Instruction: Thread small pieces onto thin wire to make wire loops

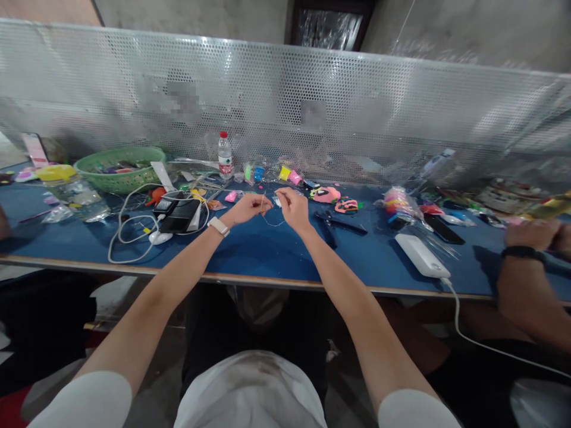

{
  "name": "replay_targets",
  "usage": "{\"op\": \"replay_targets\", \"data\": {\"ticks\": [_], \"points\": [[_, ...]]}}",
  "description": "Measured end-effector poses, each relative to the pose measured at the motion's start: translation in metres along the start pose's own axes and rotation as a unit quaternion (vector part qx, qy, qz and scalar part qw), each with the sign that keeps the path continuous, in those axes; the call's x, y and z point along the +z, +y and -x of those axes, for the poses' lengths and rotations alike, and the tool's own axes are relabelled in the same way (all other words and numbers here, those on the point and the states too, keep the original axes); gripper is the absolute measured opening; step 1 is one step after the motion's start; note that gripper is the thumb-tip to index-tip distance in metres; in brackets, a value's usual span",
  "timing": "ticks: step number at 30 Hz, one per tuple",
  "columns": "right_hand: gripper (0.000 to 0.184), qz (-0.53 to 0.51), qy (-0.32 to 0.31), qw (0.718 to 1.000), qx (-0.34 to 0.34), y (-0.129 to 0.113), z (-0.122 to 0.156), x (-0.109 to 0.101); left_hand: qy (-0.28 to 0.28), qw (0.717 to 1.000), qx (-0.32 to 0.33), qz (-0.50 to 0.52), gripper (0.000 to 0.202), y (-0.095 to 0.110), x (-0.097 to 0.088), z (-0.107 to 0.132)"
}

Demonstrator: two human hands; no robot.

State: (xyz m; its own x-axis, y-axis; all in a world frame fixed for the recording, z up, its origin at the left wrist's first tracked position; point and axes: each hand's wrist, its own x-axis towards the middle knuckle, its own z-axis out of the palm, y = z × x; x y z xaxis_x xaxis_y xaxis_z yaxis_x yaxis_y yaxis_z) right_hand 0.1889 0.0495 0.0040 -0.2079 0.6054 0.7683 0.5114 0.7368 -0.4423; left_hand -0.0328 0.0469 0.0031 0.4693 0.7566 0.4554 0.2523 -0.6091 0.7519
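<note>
My left hand (250, 208) and my right hand (291, 205) are stretched out over the blue table (250, 249), close together. Both pinch a thin thread or wire (270, 221) that loops down between them. My left wrist wears a white watch (218, 226). Just beyond my right hand lie two flat colourful craft figures, one pink (326, 194) and one orange (347, 205). Black scissors or pliers (339, 223) rest to the right of my right hand.
A green basket (116, 168), a water bottle (225, 156), small bags of coloured clay (272, 173), a black device with white cables (176, 214) and a white power bank (422, 255) sit on the table. Another person's arm with a black band (526, 267) is at the right. A perforated metal screen stands behind.
</note>
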Motion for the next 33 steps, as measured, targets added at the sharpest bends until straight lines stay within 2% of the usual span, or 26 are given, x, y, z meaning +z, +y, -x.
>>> {"op": "replay_targets", "data": {"ticks": [3, 5, 7, 9, 11, 14, 17, 19, 22, 26, 30, 33], "points": [[0.056, -0.009, 0.002, 1.000, -0.001, 0.002, -0.001, 0.001, 0.026, 0.993, 0.034, -0.106, 0.024, -0.003, -0.002, 0.000], [0.056, -0.016, 0.006, 1.000, -0.004, 0.004, -0.001, 0.002, 0.113, 0.968, 0.044, -0.221, 0.023, -0.002, -0.002, 0.001], [0.056, -0.014, 0.012, 1.000, -0.001, 0.005, -0.001, 0.004, 0.226, 0.922, 0.034, -0.314, 0.023, 0.001, 0.001, 0.004], [0.057, -0.009, 0.020, 1.000, 0.011, 0.007, -0.001, 0.005, 0.287, 0.887, 0.034, -0.362, 0.021, 0.005, 0.007, 0.007], [0.059, -0.006, 0.030, 0.999, 0.021, 0.008, -0.001, 0.007, 0.259, 0.885, 0.056, -0.382, 0.020, 0.010, 0.015, 0.008], [0.061, -0.013, 0.037, 0.999, 0.028, 0.008, -0.001, 0.010, 0.170, 0.907, 0.067, -0.380, 0.028, 0.013, 0.032, 0.006], [0.060, -0.019, 0.032, 0.999, 0.026, 0.005, -0.001, 0.012, 0.139, 0.916, 0.022, -0.375, 0.043, 0.013, 0.049, 0.002], [0.058, -0.020, 0.027, 0.999, 0.020, 0.003, 0.000, 0.013, 0.135, 0.917, -0.003, -0.376, 0.044, 0.012, 0.055, 0.000], [0.053, -0.006, 0.014, 1.000, 0.014, 0.002, 0.001, 0.014, 0.143, 0.922, -0.007, -0.360, 0.032, 0.008, 0.055, -0.001], [0.047, 0.028, -0.007, 1.000, 0.004, 0.004, 0.000, 0.012, 0.139, 0.946, 0.027, -0.291, 0.015, 0.003, 0.049, -0.001], [0.042, 0.065, -0.014, 0.998, -0.005, 0.009, 0.000, 0.008, 0.132, 0.963, 0.048, -0.229, 0.013, 0.005, 0.046, 0.000], [0.041, 0.107, -0.021, 0.994, -0.009, 0.011, -0.001, 0.005, 0.112, 0.966, 0.062, -0.225, 0.014, 0.010, 0.047, 0.003]]}}
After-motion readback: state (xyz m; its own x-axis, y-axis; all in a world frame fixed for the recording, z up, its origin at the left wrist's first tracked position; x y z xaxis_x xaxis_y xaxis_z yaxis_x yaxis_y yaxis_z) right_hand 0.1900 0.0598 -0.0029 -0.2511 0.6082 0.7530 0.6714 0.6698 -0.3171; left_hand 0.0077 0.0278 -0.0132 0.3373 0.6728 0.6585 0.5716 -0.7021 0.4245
